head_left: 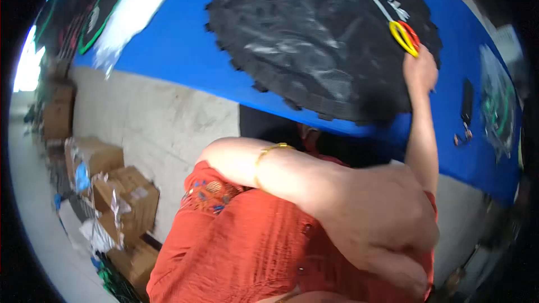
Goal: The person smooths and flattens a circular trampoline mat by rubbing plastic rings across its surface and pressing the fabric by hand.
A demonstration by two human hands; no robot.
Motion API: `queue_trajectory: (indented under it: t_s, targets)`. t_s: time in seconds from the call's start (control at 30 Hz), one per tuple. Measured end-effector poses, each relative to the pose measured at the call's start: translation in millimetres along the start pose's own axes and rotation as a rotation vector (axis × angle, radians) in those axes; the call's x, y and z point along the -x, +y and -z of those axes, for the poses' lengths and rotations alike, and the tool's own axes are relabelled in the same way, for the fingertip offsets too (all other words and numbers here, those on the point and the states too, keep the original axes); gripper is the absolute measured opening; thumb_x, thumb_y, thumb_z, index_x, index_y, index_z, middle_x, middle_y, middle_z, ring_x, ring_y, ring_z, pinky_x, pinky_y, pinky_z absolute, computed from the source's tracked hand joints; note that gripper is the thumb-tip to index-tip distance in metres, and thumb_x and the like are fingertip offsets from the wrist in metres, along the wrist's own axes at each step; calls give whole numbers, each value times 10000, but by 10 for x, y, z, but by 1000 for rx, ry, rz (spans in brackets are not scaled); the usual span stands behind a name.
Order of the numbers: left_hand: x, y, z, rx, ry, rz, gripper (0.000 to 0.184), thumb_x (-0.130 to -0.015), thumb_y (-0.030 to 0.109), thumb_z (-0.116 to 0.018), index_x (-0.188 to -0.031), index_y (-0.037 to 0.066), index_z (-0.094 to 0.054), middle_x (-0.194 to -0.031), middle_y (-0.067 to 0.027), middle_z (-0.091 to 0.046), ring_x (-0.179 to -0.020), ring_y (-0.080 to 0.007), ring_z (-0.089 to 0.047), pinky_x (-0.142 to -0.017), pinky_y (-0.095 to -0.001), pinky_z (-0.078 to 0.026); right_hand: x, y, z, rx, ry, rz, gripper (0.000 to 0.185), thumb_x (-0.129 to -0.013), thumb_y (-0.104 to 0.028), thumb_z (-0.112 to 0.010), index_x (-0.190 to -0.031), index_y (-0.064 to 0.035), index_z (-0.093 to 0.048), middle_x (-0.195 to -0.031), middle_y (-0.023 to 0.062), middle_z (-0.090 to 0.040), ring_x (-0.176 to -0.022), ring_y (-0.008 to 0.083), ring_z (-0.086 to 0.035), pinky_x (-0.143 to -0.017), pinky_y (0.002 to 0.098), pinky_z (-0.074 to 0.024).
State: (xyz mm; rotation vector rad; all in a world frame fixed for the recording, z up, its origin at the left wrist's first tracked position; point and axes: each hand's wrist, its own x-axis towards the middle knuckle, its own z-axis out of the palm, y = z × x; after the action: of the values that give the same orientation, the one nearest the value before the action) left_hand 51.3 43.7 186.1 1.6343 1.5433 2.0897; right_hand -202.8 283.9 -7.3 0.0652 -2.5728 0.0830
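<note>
A pair of scissors (405, 39) with yellow and red handles lies over a round black sheet (292, 33) with a tabbed edge and white lettering. My right hand (421, 70) is stretched out to the handles, its fingers closed at their near end. My left arm, with a gold bracelet (275, 147), is folded across my red top. At the right side of my body, my left hand (387, 213) lies near my right upper arm. Its fingers are blurred and partly turned from view.
The sheet lies on a blue-covered table (168, 39). A black tool-like item (467, 101) and a clear bag with green contents (498, 104) are at the right. White plastic wrap (137, 8) hangs over the far left edge. Cardboard boxes (126, 196) stand on the floor at left.
</note>
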Motion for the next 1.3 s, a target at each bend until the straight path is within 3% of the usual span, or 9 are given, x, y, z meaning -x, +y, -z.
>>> queue_trajectory:
  t_s: [0.1,0.17,0.23,0.37,0.5,0.8,1.17,1.3]
  targets:
    - [-78,86,-108,-14,-18,-80,525,-1104,428,-625,-756,40,-690,-690,-164,-687,-626,-363,-691,-600,-461,-540,15,42,-59,8,13,24,331,-979,-304,-703,-1240,-104,-747,-1086,200,-781,-984,433,-755,-842,569,-593]
    - [-94,24,-172,-140,-18,-162,596,-1095,489,-613,-727,25,-673,-720,-200,-696,-658,-397,-694,-625,-492,-538,8,54,-47,38,-20,32,358,-992,-327,-713,-1275,-110,-735,-1099,203,-780,-990,434,-754,-835,567,-594]
    - [-185,255,-18,-23,-47,-84,601,-1081,514,-626,-759,11,-696,-724,-224,-689,-704,-422,-706,-628,-500,-537,21,56,-56,74,-19,32,377,-1002,-339,-716,-1303,-113,-721,-1109,201,-781,-988,437,-752,-832,566,-595]
    - [-397,180,18,-93,-200,-143,578,-1062,540,-636,-836,20,-745,-763,-236,-713,-726,-422,-726,-645,-511,-545,-31,189,-185,85,-115,-27,425,-1021,-347,-687,-1386,-131,-692,-1220,203,-766,-1091,433,-739,-898,561,-590]
    - [-439,70,-29,-92,-190,-88,549,-1039,521,-650,-826,24,-746,-761,-230,-715,-730,-417,-727,-649,-511,-549,-69,352,-343,93,-122,0,481,-1029,-350,-683,-1453,-125,-658,-1248,221,-756,-1117,447,-728,-925,553,-581]
    - [-408,-133,-84,-95,-172,-15,486,-986,477,-680,-803,33,-750,-757,-216,-719,-740,-408,-732,-659,-512,-558,-54,338,-320,68,-75,31,448,-1039,-335,-673,-1430,-115,-666,-1229,218,-758,-1106,438,-727,-915,545,-580]
    - [-232,76,-39,-95,-126,106,409,-921,425,-716,-776,44,-754,-751,-199,-724,-752,-396,-737,-671,-513,-569,-58,357,-351,68,-87,18,478,-1033,-343,-683,-1453,-117,-663,-1264,221,-750,-1137,442,-720,-933,543,-577]
    - [-40,8,19,-137,-65,272,382,-898,406,-730,-766,48,-755,-749,-193,-726,-756,-392,-738,-676,-514,-573,-29,208,-199,67,-89,-6,455,-1008,-363,-701,-1397,-128,-688,-1214,196,-766,-1085,431,-738,-894,568,-587]
